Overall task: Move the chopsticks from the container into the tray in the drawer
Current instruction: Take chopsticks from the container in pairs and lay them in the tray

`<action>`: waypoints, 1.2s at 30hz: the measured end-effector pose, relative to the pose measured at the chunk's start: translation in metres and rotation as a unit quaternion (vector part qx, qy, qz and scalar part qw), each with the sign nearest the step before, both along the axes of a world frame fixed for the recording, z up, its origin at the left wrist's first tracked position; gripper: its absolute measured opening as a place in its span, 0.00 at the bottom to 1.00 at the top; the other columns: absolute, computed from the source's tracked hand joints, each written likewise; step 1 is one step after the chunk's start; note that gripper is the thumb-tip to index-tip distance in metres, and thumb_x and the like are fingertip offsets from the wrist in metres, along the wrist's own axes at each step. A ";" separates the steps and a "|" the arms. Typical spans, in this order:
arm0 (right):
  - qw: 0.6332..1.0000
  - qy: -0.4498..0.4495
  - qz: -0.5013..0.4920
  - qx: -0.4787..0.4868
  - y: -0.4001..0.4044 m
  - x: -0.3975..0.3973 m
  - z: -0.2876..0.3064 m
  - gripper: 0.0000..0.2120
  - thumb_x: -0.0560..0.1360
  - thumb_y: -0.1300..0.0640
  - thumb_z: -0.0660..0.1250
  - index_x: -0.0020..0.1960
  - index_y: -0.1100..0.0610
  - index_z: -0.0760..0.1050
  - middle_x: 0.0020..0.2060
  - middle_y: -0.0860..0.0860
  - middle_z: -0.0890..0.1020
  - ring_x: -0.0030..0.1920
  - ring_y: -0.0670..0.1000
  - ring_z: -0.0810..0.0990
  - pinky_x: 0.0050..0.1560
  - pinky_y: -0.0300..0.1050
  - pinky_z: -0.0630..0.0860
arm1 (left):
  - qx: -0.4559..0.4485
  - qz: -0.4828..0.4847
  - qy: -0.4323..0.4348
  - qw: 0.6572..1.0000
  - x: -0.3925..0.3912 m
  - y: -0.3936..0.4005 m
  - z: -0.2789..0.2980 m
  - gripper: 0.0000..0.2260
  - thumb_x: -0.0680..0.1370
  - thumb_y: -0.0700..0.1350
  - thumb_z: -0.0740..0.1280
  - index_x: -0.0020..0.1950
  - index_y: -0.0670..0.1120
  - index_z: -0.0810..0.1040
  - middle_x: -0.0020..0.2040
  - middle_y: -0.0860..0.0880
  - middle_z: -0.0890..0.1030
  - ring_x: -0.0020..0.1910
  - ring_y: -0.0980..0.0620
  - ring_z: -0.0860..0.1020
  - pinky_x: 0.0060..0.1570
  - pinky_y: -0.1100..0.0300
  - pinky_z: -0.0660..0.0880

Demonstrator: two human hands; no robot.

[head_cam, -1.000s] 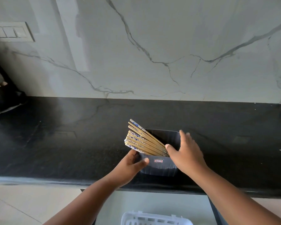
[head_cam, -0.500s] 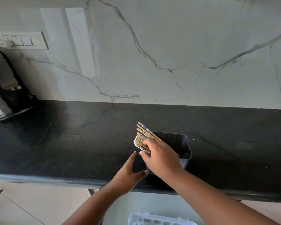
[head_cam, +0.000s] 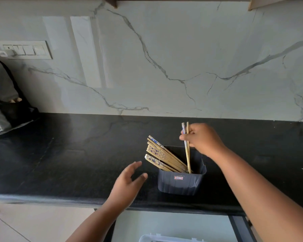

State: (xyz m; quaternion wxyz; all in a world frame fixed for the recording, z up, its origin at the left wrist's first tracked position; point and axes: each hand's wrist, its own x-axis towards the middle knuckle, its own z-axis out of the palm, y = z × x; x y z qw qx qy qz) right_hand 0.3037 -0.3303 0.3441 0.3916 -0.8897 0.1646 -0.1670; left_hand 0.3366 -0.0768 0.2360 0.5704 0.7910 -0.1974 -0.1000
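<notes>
Location: domestic kitchen, countertop work area
A black polished stone countertop [head_cam: 68,154] runs the full width of the view and meets a white marble-pattern backsplash [head_cam: 182,58] with grey veining. A bank of wall switches [head_cam: 25,50] is mounted in the backsplash at upper left, and the underside of wall cabinets [head_cam: 273,1] shows along the top edge. A dark plastic container [head_cam: 181,182] holding wooden chopsticks [head_cam: 162,157] stands near the front edge of the countertop. Below the edge, an open drawer [head_cam: 171,224] holds the rim of a white plastic tray [head_cam: 166,239]. Pale cabinet fronts [head_cam: 33,224] sit at lower left. A grey and black bag [head_cam: 3,105] rests at far left
</notes>
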 end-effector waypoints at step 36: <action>0.942 -0.137 0.012 0.308 0.008 -0.036 0.098 0.09 0.70 0.58 0.76 0.47 0.62 0.82 0.39 0.56 0.87 0.39 0.54 0.87 0.35 0.43 0.82 | 0.001 -0.190 -0.737 0.649 0.024 -0.057 0.146 0.08 0.79 0.40 0.65 0.56 0.48 0.80 0.59 0.47 0.82 0.66 0.44 0.75 0.60 0.51 0.74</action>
